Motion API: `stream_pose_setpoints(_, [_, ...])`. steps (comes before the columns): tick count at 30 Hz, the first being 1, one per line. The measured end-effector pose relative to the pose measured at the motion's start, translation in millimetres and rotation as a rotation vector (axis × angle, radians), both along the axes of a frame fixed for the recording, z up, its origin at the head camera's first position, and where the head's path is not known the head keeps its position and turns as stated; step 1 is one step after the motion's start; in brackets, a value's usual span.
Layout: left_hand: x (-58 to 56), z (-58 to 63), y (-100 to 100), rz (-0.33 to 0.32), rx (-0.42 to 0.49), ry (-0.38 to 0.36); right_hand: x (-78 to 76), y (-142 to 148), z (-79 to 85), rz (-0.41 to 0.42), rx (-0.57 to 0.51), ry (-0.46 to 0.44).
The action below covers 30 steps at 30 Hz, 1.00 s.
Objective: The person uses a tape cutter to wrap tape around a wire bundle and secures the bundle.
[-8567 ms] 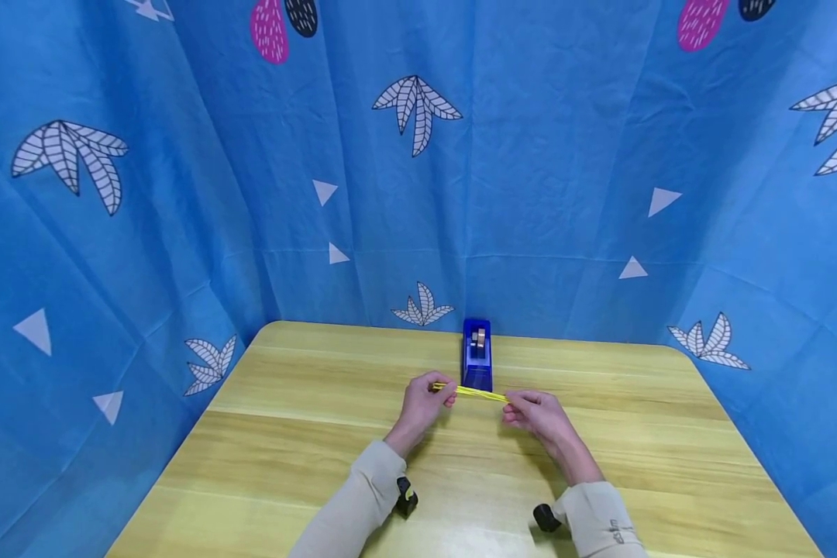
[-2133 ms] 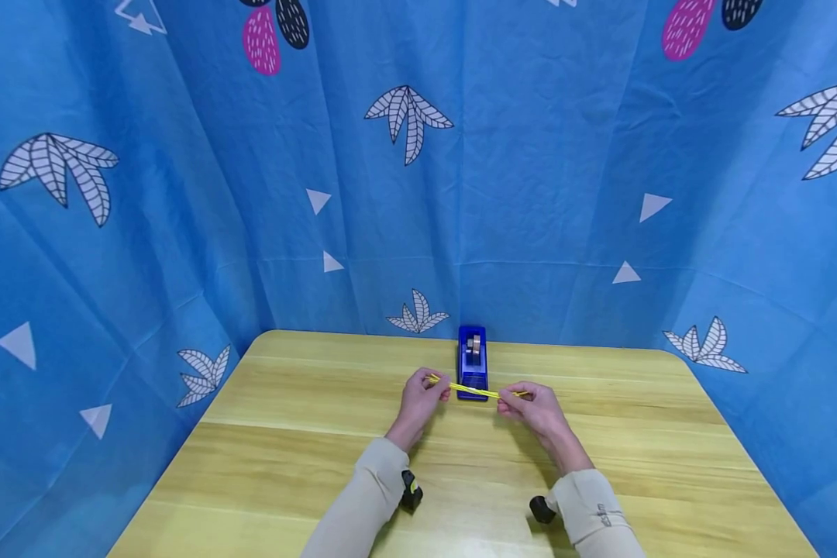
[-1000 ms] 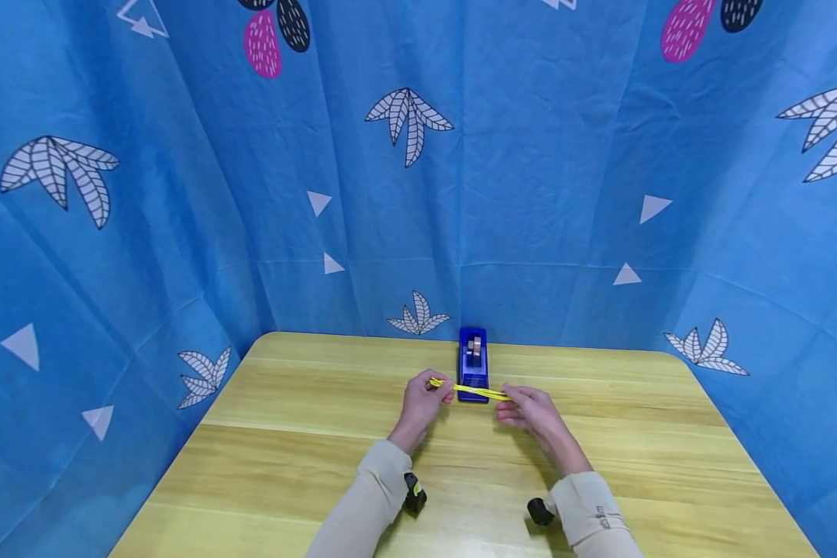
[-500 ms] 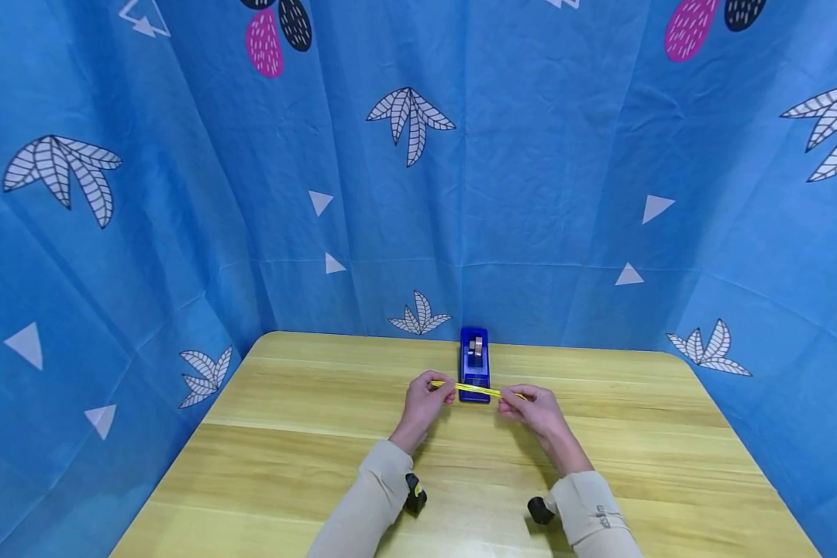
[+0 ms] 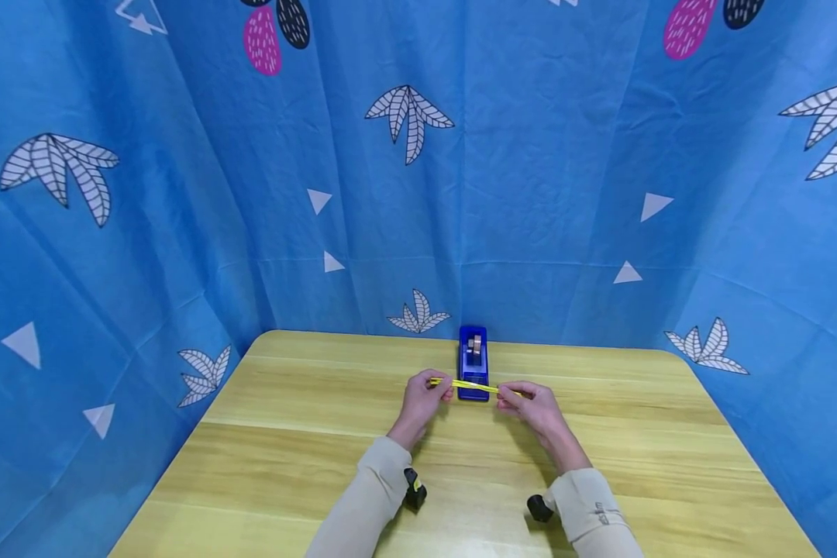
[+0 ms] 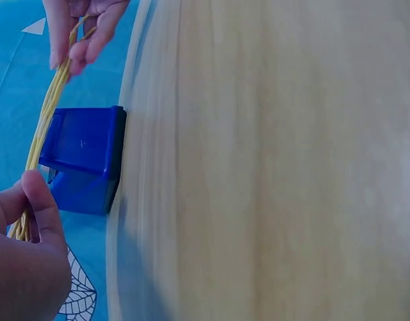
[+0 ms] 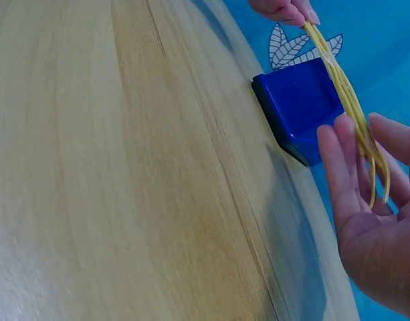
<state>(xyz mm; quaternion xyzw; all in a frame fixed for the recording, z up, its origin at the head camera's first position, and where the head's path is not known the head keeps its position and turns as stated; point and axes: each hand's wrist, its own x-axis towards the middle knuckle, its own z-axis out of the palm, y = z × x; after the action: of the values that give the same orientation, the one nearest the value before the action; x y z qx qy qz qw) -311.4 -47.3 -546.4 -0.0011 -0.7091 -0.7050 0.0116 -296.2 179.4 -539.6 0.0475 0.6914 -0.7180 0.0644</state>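
Observation:
A thin bundle of yellow cord (image 5: 476,386) is stretched between both hands above the table. My left hand (image 5: 421,399) pinches one end between thumb and fingers. The other end is held by my right hand (image 5: 533,407); in the right wrist view, loose cord ends hang past its fingers. A shiny, clear strip (image 7: 330,59), like tape, shows on the strands (image 7: 348,93) nearer the left hand. Just behind and below the bundle stands a blue tape dispenser (image 5: 474,370), overlapped by the cord in the head view.
The wooden table (image 5: 307,449) reaches back to a blue patterned curtain (image 5: 530,194), which surrounds it at the rear and sides. Black wrist cameras (image 5: 415,490) sit under the light sleeves (image 5: 589,504).
A second ago the right fingers were looser around their cord end; now they pinch it. A whitish shine on the bundle was not visible in the oldest frame. The dispenser stays put.

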Motion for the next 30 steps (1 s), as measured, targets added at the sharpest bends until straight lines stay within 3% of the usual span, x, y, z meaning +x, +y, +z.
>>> stream_pose_setpoints(16, [0.0, 2.5, 3.8, 0.029, 0.015, -0.005, -1.2, 0.1, 1.1, 0.003, 0.024, -0.074])
stream_pose_setpoints(22, [1.0, 0.7, 2.9, 0.023, 0.007, -0.043, -0.3, -0.6, 2.1, 0.021, 0.049, -0.07])
stream_pose_setpoints(30, [2.1, -0.8, 1.8, 0.012, -0.018, -0.047, -2.7, 0.4, 1.1, 0.003, 0.0, -0.023])
